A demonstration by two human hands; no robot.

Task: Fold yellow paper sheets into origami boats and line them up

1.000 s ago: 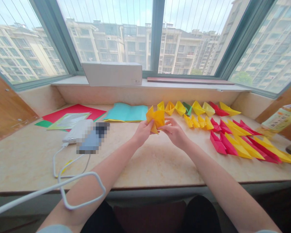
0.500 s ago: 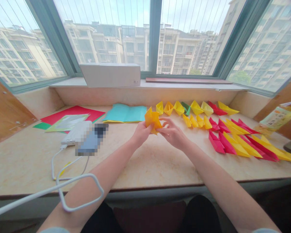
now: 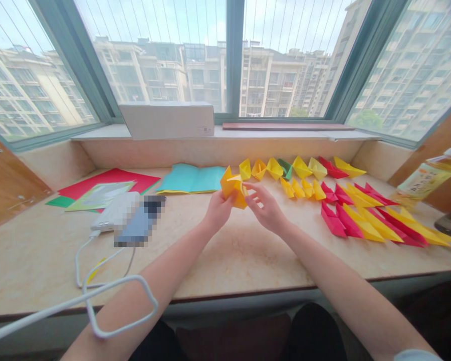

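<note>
A partly folded piece of yellow-orange origami paper is held up over the middle of the tabletop. My left hand grips its lower left side, thumb toward me. On the other side, my right hand pinches its right edge between thumb and fingers. Pointed flaps stand up from the paper, and its far side is hidden. Just behind it lies a stack of turquoise paper with a yellow edge beneath. To the right, folded yellow paper boats and red paper boats stand in rows.
At left lie red sheets, a clear packet, a white power bank and a blurred-out phone. A white cable loops over my left forearm. A drink bottle stands at far right; a white box sits on the sill.
The yellow-orange paper has turned slightly in my hands and its flaps stand wider apart. My right fingers have shifted along its right edge. The whole view has moved a little.
</note>
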